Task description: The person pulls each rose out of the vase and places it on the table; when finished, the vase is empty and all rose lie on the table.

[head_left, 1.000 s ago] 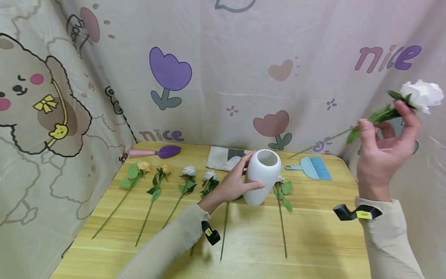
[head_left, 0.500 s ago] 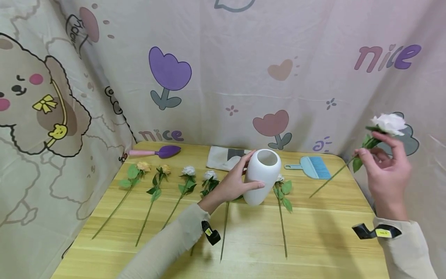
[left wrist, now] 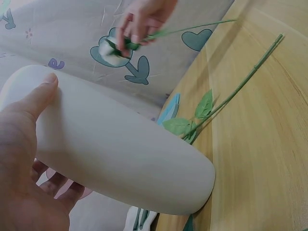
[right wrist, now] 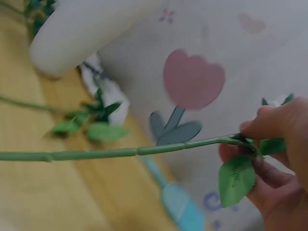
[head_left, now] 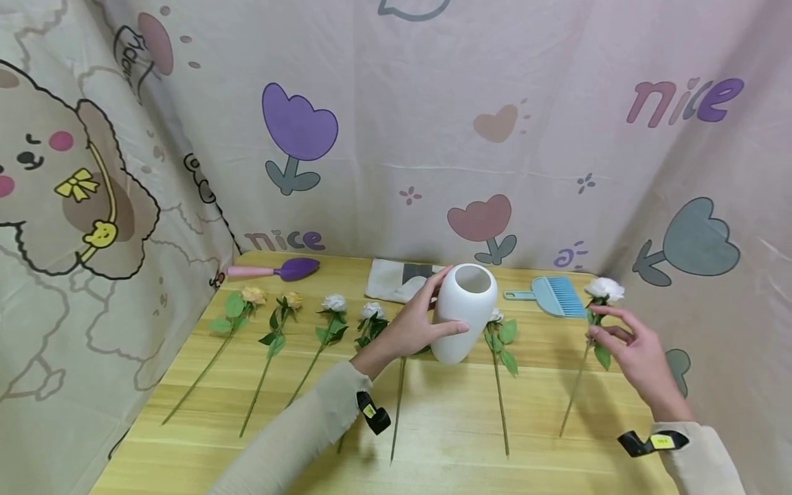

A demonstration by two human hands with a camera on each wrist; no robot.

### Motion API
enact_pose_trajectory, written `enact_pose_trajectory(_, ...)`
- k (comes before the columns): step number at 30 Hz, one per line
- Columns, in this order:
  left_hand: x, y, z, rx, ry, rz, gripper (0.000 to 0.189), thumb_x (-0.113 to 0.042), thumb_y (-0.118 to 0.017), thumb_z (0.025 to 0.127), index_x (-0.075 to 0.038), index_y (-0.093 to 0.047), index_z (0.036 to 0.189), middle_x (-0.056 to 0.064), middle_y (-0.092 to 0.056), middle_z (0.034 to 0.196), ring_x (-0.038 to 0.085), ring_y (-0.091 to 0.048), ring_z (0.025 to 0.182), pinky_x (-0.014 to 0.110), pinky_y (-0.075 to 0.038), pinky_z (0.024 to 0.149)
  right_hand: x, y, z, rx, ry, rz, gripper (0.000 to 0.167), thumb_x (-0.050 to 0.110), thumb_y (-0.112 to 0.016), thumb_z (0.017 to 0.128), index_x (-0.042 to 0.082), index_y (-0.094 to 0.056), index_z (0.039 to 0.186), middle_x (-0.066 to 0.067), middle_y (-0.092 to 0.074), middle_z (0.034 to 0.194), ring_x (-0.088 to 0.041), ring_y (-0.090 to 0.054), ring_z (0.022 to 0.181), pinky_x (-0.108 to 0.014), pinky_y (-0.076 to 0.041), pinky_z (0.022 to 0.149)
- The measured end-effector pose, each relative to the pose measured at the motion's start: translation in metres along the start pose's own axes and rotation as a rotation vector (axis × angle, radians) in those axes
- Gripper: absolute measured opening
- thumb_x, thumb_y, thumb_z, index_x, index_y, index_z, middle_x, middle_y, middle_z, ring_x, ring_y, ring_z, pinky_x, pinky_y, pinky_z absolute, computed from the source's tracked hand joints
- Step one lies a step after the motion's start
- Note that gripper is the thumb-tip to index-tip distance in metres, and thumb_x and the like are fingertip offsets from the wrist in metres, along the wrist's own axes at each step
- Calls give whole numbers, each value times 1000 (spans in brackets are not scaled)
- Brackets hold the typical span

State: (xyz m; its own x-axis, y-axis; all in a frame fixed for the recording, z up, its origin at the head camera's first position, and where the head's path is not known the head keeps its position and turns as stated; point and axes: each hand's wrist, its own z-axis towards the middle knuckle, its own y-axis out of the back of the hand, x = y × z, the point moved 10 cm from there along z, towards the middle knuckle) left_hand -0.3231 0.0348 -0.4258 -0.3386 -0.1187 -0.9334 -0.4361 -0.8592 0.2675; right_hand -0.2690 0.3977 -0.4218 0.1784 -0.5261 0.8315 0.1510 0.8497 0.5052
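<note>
My left hand (head_left: 413,328) grips a smooth white vase (head_left: 465,323) around its side, thumb across the front. The vase leans with its mouth uppermost; whether its base touches the table I cannot tell. On the right, my right hand (head_left: 637,357) pinches a white artificial rose (head_left: 605,289) by its stem just below the bloom. Its green stem (right wrist: 96,154) slants down toward the table, flower end up. Another white rose (head_left: 500,337) lies right of the vase, its bloom partly hidden behind it.
Several more roses lie in a row left of the vase, including a yellow rose (head_left: 252,295) and a white rose (head_left: 334,302). Along the back lie a purple trowel (head_left: 297,269), a folded cloth (head_left: 386,278) and a blue dustpan-like brush (head_left: 557,297). A patterned curtain (head_left: 383,124) encloses the table.
My right hand has come down and then leftward with the white rose, from high at the right to low over the table's right side. The left hand and vase stay put.
</note>
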Motion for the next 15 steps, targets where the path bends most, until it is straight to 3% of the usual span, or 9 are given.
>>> enact_pose_trajectory(4,0,0,0,2,-2,-7,103,-28,-87,96,-35,-20,174,-2,-41,169,29,-55,143,63,-49,115,-28,-19,-4,96,-46,-53,45,14,-70,108,5,-60,150,29,-69,112,4,-74,92,-20,-58,71)
enact_pose_trajectory(7,1,0,0,1,-7,-11,101,-28,-86,97,-38,-20,173,-2,-41,169,28,-55,143,64,-49,115,-45,-34,-7,157,-72,-74,44,14,-71,108,4,-59,149,14,-70,124,1,-75,94,-24,-59,71)
enact_pose_trajectory(11,1,0,0,3,-5,-8,102,-27,-87,96,-42,-20,172,-3,-41,169,27,-55,143,63,-50,115,-60,-53,-10,230,-108,-59,47,12,-71,107,1,-56,151,-19,-61,144,-4,-76,96,-27,-62,72)
enact_pose_trajectory(15,1,0,0,5,-4,-4,104,-26,-88,95,-40,-20,172,-4,-41,169,27,-56,142,62,-50,114,-68,-70,-10,279,-125,-50,49,11,-70,108,3,-54,154,-31,-53,153,-9,-76,94,-29,-61,69)
